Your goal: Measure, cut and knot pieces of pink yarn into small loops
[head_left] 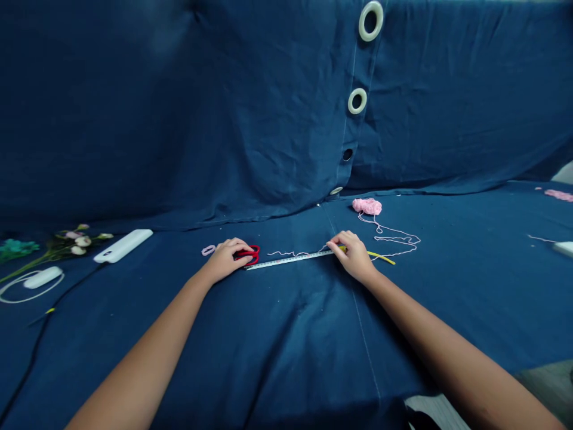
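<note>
My left hand [224,261] rests on the cloth, its fingers and thumb curled over red scissors handles [255,255]; the blades are hidden. Beside it starts a white measuring tape [286,260], stretched flat to the right. The tape passes under my right hand [352,255], whose thumb and fingers pinch it. A yellow strip [385,259], apparently the tape's other face, comes out past that hand. Thin pink yarn [286,253] lies wavy along the tape's far side and reaches the right fingertips. Behind, it runs loosely to a pink yarn bundle [367,206].
A pale pink loop [208,250] lies left of my left hand. Further left are a white power strip [123,245] with a black cord, artificial flowers [80,242] and a white plug with cable [43,278]. Blue cloth [286,340] covers the surface; a blue curtain hangs behind.
</note>
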### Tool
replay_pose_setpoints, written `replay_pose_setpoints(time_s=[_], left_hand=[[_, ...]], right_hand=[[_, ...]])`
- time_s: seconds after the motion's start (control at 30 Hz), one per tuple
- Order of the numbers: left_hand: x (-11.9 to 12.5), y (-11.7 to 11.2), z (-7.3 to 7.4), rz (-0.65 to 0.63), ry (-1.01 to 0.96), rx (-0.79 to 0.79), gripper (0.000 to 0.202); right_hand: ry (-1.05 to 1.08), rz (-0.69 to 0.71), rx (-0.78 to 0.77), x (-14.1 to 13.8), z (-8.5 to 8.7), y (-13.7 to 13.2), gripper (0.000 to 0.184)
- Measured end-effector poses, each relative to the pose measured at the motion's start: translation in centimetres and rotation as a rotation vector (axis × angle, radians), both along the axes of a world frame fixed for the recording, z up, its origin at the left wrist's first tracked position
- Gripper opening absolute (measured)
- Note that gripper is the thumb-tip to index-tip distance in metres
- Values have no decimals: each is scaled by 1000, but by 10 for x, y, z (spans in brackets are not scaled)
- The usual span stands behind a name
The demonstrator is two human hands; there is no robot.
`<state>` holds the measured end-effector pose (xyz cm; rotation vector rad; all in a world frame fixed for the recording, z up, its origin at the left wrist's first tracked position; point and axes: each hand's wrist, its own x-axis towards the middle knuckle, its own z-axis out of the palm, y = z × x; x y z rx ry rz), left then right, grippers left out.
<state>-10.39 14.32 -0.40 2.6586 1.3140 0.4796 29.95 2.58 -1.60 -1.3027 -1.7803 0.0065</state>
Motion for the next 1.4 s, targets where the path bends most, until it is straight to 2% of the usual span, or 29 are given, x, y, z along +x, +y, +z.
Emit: replay_pose_setpoints(time_s=[0.13,0.2,0.23,0.3,0.37,0.47,0.53,0.57,0.63,0.7,0.77,0.9,1.03,1.2,1.27,1.33,1.4], left_hand=[[0,-4,15,104,-48,156,36],[11,-17,30,128,-139,241,38],[21,-27,37,100,-163,268,38],[47,-57,48,-24,-165,270,35],[78,-93,51,-220,-108,203,31],[116,-140,40,-563,19,57,29],[129,-155,29,-637,-44,-30,31],[133,-157,24,-628,-126,-67,34],[137,-151,17,-495,-364,-97,39],[143,-135,12,-287,-569,-66,35],[151,-118,7,-158,-605,-7,26],[167,-98,-3,-198,-519,95,11],[172,-98,-7,-225,-503,129,15],[165,-93,-7,-149,-579,7,17],[162,-87,-10,-112,-690,-104,17],[160,-81,-14,-83,-809,-226,19],[159,-78,-17,-73,-895,-307,22]], right_hand=[[17,14,-6,-1,2,-1,24],[31,19,-8,-2,3,-2,24],[37,23,-10,-2,4,-2,24],[45,36,-18,-3,5,-3,24],[50,69,-37,-4,6,-5,25],[58,133,-74,-6,8,-8,27],[65,169,-93,-10,10,-11,29],[69,189,-101,-12,11,-13,30],[77,229,-116,-16,12,-15,30],[80,265,-126,-20,13,-17,29],[82,285,-125,-23,12,-18,27],[89,278,-126,-24,7,-16,26],[37,265,-152,-24,5,-14,30],[-55,164,-103,-24,25,-25,26],[-97,287,-227,-25,34,-34,33],[-197,458,-449,-28,39,-42,40],[-311,510,-594,-33,39,-50,43]])
